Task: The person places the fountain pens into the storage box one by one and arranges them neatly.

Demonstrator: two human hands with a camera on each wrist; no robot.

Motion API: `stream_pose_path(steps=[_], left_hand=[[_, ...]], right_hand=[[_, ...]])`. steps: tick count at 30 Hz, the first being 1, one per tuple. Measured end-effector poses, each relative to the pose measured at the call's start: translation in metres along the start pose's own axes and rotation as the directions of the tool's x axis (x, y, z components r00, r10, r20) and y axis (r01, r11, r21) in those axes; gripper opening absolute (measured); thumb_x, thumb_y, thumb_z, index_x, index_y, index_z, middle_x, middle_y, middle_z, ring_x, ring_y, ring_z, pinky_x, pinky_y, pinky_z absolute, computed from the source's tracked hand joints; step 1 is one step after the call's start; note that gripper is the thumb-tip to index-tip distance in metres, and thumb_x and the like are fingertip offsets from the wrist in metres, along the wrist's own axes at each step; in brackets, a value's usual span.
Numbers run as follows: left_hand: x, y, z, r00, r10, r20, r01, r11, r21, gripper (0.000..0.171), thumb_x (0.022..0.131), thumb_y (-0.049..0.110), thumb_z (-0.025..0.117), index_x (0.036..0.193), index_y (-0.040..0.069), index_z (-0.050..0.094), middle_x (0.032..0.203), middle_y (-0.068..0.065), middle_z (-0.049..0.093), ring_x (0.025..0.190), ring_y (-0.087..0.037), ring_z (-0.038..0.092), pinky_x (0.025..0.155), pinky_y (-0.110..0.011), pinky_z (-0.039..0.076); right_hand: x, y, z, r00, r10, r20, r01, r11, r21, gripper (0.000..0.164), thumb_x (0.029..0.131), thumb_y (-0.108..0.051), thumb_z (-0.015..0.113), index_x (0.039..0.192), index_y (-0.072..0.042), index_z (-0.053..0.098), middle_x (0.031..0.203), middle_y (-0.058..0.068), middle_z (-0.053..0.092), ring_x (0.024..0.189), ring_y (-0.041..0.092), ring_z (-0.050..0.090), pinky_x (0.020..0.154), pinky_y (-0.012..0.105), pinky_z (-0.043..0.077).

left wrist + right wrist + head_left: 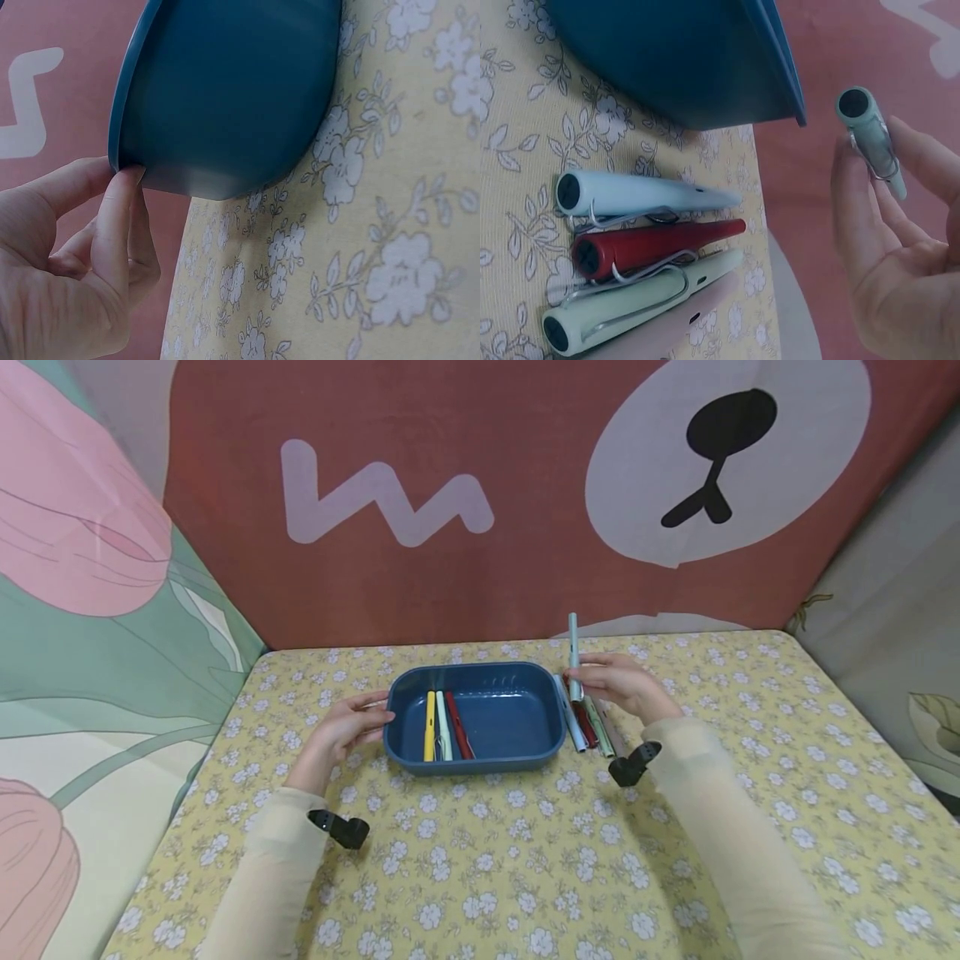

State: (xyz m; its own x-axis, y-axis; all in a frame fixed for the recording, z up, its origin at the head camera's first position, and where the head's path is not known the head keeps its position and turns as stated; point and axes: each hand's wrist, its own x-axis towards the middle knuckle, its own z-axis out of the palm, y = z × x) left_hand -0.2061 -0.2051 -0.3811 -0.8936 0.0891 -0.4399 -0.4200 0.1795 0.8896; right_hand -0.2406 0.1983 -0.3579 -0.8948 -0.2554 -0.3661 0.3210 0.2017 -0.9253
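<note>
A dark blue rectangular basin (480, 766) with rounded corners stands on the table. My left hand (350, 723) pinches its left rim between thumb and fingers, as the left wrist view shows at the basin wall (225, 97). Inside, toward its left side, lie a yellow pen (430, 727), a pale mint pen (443, 727) and a red pen (459, 725). My right hand (618, 683) holds a light green-blue pen (573, 647) roughly upright between thumb and fingers, just right of the basin. In the right wrist view this pen (871, 135) shows its black end and wire clip.
Beside the basin's right end lie a light blue pen (637, 193), another red pen (645, 247), a light green pen (630, 300) and a pinkish-brown pen (667, 322). A flowered yellow cloth (480, 860) covers the table. Behind it hangs a red-brown printed curtain (450, 585).
</note>
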Motion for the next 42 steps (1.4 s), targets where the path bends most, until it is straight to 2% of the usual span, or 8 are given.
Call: stream_pose_path(steps=[3, 6, 10, 16, 21, 27, 33, 42], left_hand=[[0.001, 0.000, 0.000, 1.000, 0.001, 0.000, -0.001, 1.000, 0.003, 0.062, 0.093, 0.009, 0.061, 0.149, 0.012, 0.035, 0.153, -0.018, 0.034, 0.079, 0.002, 0.067, 0.068, -0.014, 0.059], [0.001, 0.000, 0.000, 1.000, -0.004, -0.005, 0.004, 1.000, 0.001, 0.061, 0.093, 0.009, 0.061, 0.149, 0.013, 0.036, 0.152, -0.016, 0.036, 0.078, 0.002, 0.067, 0.068, -0.014, 0.058], [0.002, -0.001, -0.001, 1.000, -0.005, -0.001, 0.005, 1.000, -0.006, 0.060, 0.094, 0.008, 0.060, 0.149, 0.013, 0.036, 0.151, -0.017, 0.037, 0.075, 0.002, 0.068, 0.066, -0.014, 0.058], [0.001, -0.002, -0.002, 1.000, -0.003, 0.001, 0.003, 1.000, -0.014, 0.059, 0.094, 0.008, 0.058, 0.149, 0.012, 0.035, 0.150, -0.019, 0.039, 0.074, 0.002, 0.068, 0.067, -0.014, 0.058], [0.000, -0.001, -0.001, 1.000, -0.002, 0.008, 0.002, 1.000, -0.006, 0.060, 0.094, 0.009, 0.059, 0.149, 0.012, 0.035, 0.151, -0.018, 0.037, 0.074, 0.003, 0.067, 0.067, -0.013, 0.058], [0.000, 0.000, 0.000, 1.000, -0.004, 0.004, 0.004, 1.000, -0.015, 0.060, 0.094, 0.008, 0.059, 0.149, 0.012, 0.035, 0.151, -0.019, 0.037, 0.074, 0.003, 0.067, 0.066, -0.013, 0.058], [-0.001, 0.001, 0.000, 1.000, -0.004, 0.005, 0.004, 1.000, -0.024, 0.060, 0.094, 0.008, 0.059, 0.149, 0.011, 0.035, 0.151, -0.019, 0.037, 0.073, 0.003, 0.067, 0.064, -0.012, 0.057], [-0.001, 0.000, -0.001, 1.000, 0.000, 0.012, 0.000, 1.000, -0.021, 0.060, 0.095, 0.008, 0.058, 0.150, 0.011, 0.033, 0.151, -0.019, 0.036, 0.073, 0.003, 0.067, 0.066, -0.013, 0.058]], right_hand=[[0.000, -0.001, 0.003, 1.000, -0.002, 0.005, 0.003, 1.000, -0.023, 0.069, 0.096, -0.019, 0.058, 0.152, -0.002, 0.021, 0.095, -0.019, 0.065, 0.091, -0.007, 0.062, 0.107, 0.028, 0.047], [0.002, -0.002, 0.007, 1.000, 0.002, -0.002, -0.002, 0.999, -0.045, 0.066, 0.097, -0.020, 0.057, 0.152, -0.003, 0.023, 0.118, -0.003, 0.066, 0.098, -0.004, 0.061, 0.113, 0.035, 0.040], [0.003, -0.003, 0.012, 1.000, 0.001, -0.012, -0.002, 0.997, -0.073, 0.061, 0.099, -0.022, 0.054, 0.151, -0.003, 0.026, 0.145, 0.019, 0.045, 0.108, 0.002, 0.059, 0.113, 0.034, 0.041], [0.005, -0.005, 0.021, 1.000, -0.008, 0.001, 0.008, 0.997, -0.078, 0.055, 0.101, -0.020, 0.050, 0.148, -0.002, 0.031, 0.145, 0.022, 0.044, 0.120, 0.014, 0.059, 0.111, 0.036, 0.043], [0.007, -0.007, 0.029, 1.000, -0.004, 0.028, 0.006, 0.998, -0.067, 0.059, 0.100, -0.019, 0.050, 0.150, -0.001, 0.025, 0.146, 0.023, 0.042, 0.138, 0.029, 0.040, 0.115, 0.041, 0.038], [0.006, -0.011, 0.038, 1.000, -0.003, 0.031, 0.005, 0.997, -0.074, 0.057, 0.100, -0.018, 0.051, 0.149, -0.002, 0.028, 0.145, 0.022, 0.045, 0.137, 0.030, 0.043, 0.114, 0.040, 0.040], [0.007, -0.013, 0.049, 0.999, 0.003, 0.034, 0.000, 0.996, -0.089, 0.054, 0.099, -0.017, 0.053, 0.146, 0.000, 0.033, 0.142, 0.023, 0.048, 0.122, 0.024, 0.057, 0.107, 0.037, 0.048], [0.012, -0.014, 0.067, 0.999, 0.017, 0.044, -0.014, 0.998, -0.059, 0.059, 0.096, -0.013, 0.056, 0.147, 0.003, 0.030, 0.142, 0.025, 0.046, 0.131, 0.035, 0.048, 0.108, 0.042, 0.047]])
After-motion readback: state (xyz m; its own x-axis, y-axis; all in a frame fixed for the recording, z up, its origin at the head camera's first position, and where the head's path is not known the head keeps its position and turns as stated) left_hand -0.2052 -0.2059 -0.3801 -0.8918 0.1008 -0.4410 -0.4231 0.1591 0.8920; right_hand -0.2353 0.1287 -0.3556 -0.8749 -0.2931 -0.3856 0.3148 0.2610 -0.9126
